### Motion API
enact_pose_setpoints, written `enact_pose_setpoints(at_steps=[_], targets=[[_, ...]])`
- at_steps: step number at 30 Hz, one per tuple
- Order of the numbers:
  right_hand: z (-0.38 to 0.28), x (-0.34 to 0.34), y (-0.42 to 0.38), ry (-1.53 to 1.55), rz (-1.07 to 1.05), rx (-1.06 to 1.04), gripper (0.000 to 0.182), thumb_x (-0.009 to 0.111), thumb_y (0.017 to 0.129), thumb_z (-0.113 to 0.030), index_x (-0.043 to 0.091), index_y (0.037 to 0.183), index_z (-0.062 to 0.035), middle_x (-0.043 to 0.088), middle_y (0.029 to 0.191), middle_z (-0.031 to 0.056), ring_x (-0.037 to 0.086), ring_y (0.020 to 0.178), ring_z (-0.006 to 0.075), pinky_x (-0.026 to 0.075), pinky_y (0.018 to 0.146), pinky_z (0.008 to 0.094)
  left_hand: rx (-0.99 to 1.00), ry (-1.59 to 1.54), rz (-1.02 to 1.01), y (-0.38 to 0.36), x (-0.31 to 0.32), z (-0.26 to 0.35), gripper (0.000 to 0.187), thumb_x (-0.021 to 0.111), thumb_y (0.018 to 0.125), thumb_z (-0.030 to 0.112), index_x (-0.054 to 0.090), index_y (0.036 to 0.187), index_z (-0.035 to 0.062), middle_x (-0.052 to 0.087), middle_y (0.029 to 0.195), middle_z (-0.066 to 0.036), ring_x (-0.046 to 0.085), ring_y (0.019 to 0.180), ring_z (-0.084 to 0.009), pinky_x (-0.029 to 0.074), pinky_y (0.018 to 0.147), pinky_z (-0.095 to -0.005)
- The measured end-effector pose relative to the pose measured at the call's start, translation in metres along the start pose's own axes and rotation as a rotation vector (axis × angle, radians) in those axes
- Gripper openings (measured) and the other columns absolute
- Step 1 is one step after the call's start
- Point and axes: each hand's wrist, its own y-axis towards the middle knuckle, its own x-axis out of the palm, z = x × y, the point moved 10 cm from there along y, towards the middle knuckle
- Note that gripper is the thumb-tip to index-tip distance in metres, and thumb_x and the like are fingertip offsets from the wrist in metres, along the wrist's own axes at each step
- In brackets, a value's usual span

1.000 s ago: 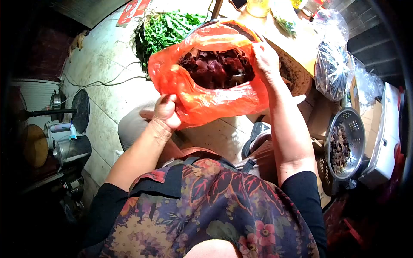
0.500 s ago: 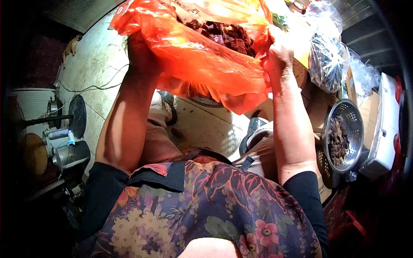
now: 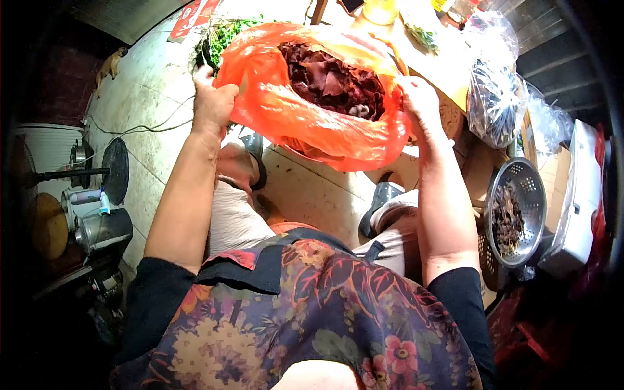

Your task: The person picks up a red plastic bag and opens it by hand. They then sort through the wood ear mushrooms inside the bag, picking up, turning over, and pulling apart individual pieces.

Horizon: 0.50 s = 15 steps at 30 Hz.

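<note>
An orange-red plastic bag (image 3: 305, 140) hangs between my two hands, its mouth wide open toward me. Dark reddish-brown, leafy-looking pieces (image 3: 335, 83) lie inside. My left hand (image 3: 216, 103) pinches the bag's left edge, and my right hand (image 3: 419, 104) grips its right edge. Leafy greens (image 3: 229, 38) show just beyond my left hand. The bag's underside and whatever is beneath it are mostly hidden.
At the right, a metal colander (image 3: 518, 211) holds dark scraps beside a white box (image 3: 578, 195). Clear plastic bags (image 3: 497, 97) are above it. A cable (image 3: 140, 130), a black round pan-like object (image 3: 116, 172) and a metal pot (image 3: 104, 231) are at the left.
The bag's left side has come down and its mouth has opened more, showing more of the dark pieces. My left hand has come into clear view, and the greens behind are now visible.
</note>
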Motion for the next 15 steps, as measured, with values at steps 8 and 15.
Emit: enact_pose_setpoints(at_steps=[8,15], targets=[[-0.123,0.047,-0.084,-0.635,0.042,-0.851,0.025,0.065,0.080,-0.018,0.063,0.104,-0.0097,0.065,0.097,0.0126,0.062,0.090,0.0280,0.048,0.081,0.0369,0.934,0.764,-0.483,-0.070,0.124,0.089,0.055,0.063,0.072,0.004,0.049,0.125,0.0119,0.050,0.122,-0.015,0.056,0.105,-0.0315,0.047,0.090,-0.0382],[-0.096,0.059,-0.033,-0.648,-0.006,-0.805,0.062,0.066,0.071,-0.017,0.047,0.129,-0.0074,0.045,0.133,0.0182,0.038,0.127,0.0328,0.032,0.107,0.0373,0.485,1.107,-0.465,-0.028,0.078,0.013,0.114,0.086,0.053,0.021,0.017,0.144,0.0297,0.011,0.148,-0.018,0.050,0.115,-0.0399,0.048,0.094,-0.0438]])
